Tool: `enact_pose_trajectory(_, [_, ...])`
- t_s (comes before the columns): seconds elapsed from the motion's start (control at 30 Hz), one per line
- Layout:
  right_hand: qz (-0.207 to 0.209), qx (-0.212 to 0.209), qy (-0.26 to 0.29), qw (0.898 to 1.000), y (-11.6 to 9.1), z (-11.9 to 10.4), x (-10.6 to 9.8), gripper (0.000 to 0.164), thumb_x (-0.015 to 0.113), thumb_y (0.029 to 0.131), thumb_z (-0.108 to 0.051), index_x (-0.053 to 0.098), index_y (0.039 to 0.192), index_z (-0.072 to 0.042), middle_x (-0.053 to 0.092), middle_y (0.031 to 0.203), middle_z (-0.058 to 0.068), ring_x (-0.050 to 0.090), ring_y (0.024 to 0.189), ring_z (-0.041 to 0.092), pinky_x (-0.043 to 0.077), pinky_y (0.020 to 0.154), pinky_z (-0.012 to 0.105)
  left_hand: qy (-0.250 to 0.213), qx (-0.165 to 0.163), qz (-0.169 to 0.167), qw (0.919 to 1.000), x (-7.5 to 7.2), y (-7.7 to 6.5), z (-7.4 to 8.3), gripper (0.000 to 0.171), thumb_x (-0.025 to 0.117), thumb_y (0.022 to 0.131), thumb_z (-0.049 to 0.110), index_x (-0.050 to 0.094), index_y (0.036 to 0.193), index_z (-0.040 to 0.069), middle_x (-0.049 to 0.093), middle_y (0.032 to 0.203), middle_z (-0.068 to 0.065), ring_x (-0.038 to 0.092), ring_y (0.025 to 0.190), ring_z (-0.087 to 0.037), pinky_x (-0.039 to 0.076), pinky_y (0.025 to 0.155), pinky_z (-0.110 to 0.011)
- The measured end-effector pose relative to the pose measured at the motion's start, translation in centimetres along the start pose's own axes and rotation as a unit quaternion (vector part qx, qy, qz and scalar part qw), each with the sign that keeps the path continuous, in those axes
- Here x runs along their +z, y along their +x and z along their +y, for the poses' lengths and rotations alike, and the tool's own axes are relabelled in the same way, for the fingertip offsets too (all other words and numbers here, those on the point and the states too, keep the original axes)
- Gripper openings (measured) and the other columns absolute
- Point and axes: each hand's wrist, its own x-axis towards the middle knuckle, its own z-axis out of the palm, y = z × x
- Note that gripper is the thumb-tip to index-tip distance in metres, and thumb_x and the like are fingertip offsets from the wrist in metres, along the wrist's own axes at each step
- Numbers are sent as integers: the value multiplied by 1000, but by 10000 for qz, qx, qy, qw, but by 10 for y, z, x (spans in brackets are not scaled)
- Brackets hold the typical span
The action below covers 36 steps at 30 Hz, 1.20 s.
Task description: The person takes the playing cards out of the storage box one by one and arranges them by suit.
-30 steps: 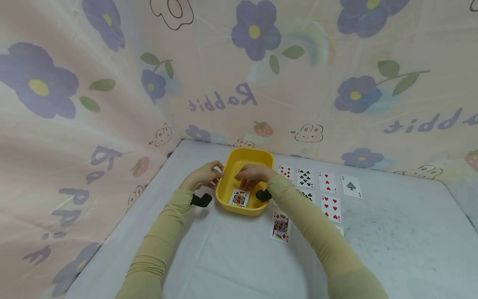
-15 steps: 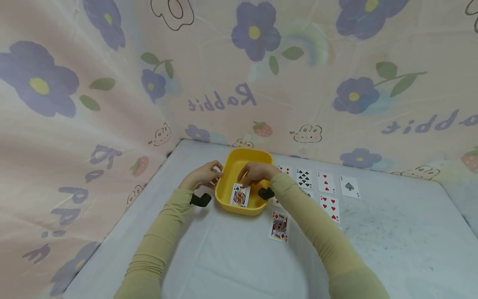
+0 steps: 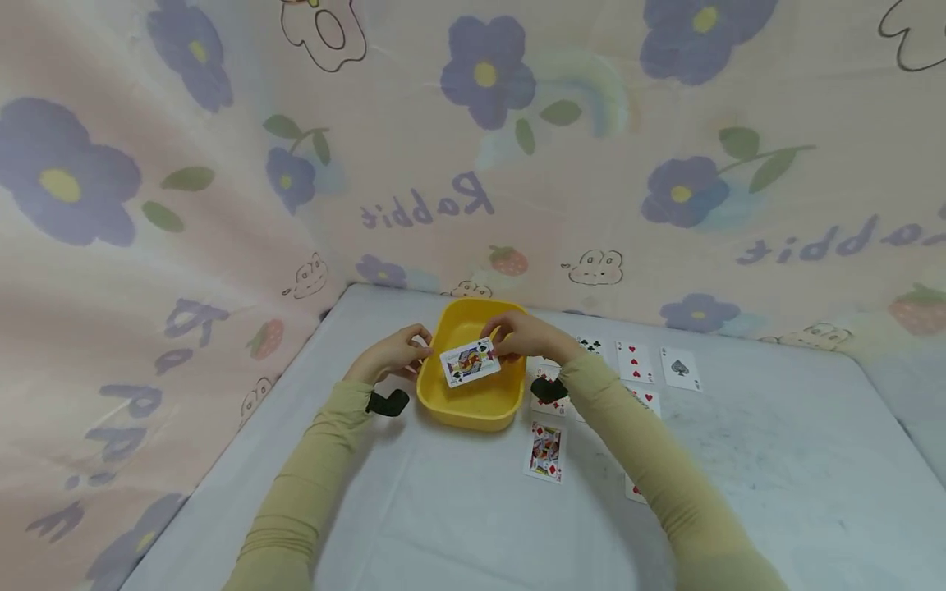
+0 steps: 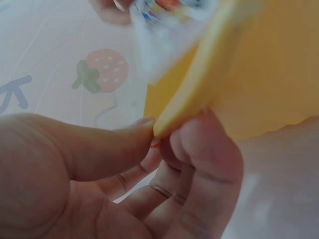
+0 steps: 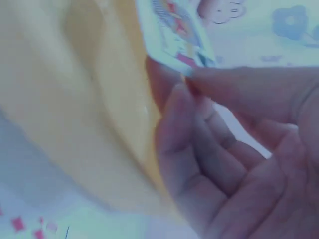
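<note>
A yellow plastic tray (image 3: 473, 419) stands on the white-covered table in the head view. My left hand (image 3: 389, 355) pinches its left rim between thumb and fingers; the left wrist view shows the tray rim (image 4: 187, 99) in that grip. Over the tray, my right hand (image 3: 526, 335) pinches the right end of a spade picture card (image 3: 470, 363), face up and tilted. Thumb and fingertips meet on the playing card's corner (image 5: 172, 35) in the right wrist view. No other card shows in the visible part of the tray.
Right of the tray, face-up playing cards lie in rows, including an ace of spades (image 3: 680, 368) and a three of hearts (image 3: 634, 362). A king of diamonds (image 3: 546, 452) lies nearest the front. My right forearm covers several cards. A patterned curtain (image 3: 414, 148) hangs behind.
The picture card, lying in the tray before, is now lifted and turned in my right hand, which has moved slightly right. My left hand stays at the tray's rim. The head view has shifted slightly.
</note>
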Motion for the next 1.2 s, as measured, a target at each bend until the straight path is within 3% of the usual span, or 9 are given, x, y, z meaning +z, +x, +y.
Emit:
enact_pose_trajectory(0.2, [826,-200,880,9925,-46,21,-16,20,58,95,-12,57,109,2,66,95,17,68,82,32,55,76,46,-3,86,-70,9999,-1,0,-2,18,50,101,15,44,117,8,59,91,-12,59,73,-20,56,62,-31])
enact_pose_trajectory(0.4, [1421,-20,1966,9701,-99,57,-33,25,60,95,-13,51,107,7,69,96,21,65,96,40,52,84,47,-13,161,-118,9998,-2,-3,-4,18,49,101,14,44,117,7,59,89,-12,58,73,-20,56,63,-33])
enact_pose_trajectory(0.57, [1653,319,2442,9550,-152,94,-44,32,57,98,-19,46,110,8,67,107,20,63,104,33,47,92,46,-3,219,-161,9996,-1,-1,-5,19,49,101,15,43,118,7,58,89,-12,57,72,-20,56,64,-34])
enact_pose_trajectory(0.7, [1943,606,2441,9482,-195,121,-49,41,58,97,-25,47,116,10,65,110,14,64,103,21,49,91,38,25,180,-153,9997,0,-2,-3,20,49,101,16,43,117,7,58,89,-12,57,72,-20,56,65,-35])
enact_pose_trajectory(0.87, [2300,1026,2873,9241,-238,154,-54,26,61,95,-21,58,111,0,64,104,3,62,94,12,52,83,28,31,130,-96,9999,-1,-1,-3,19,49,101,16,44,117,7,57,88,-11,57,72,-20,56,68,-37])
enact_pose_trajectory(1.03, [2449,1407,3298,9008,-265,177,-51,6,63,94,-13,67,97,-11,66,95,-1,64,86,9,54,76,25,25,122,-104,9999,-2,2,-5,18,49,101,16,44,116,8,57,88,-11,57,72,-20,56,67,-37])
enact_pose_trajectory(1.2, [2448,1862,3688,8771,-281,189,-47,11,60,94,-5,66,101,0,69,89,5,67,81,14,55,75,29,3,107,-155,9998,-2,3,-5,18,49,101,16,43,116,8,57,88,-11,58,72,-20,56,66,-35])
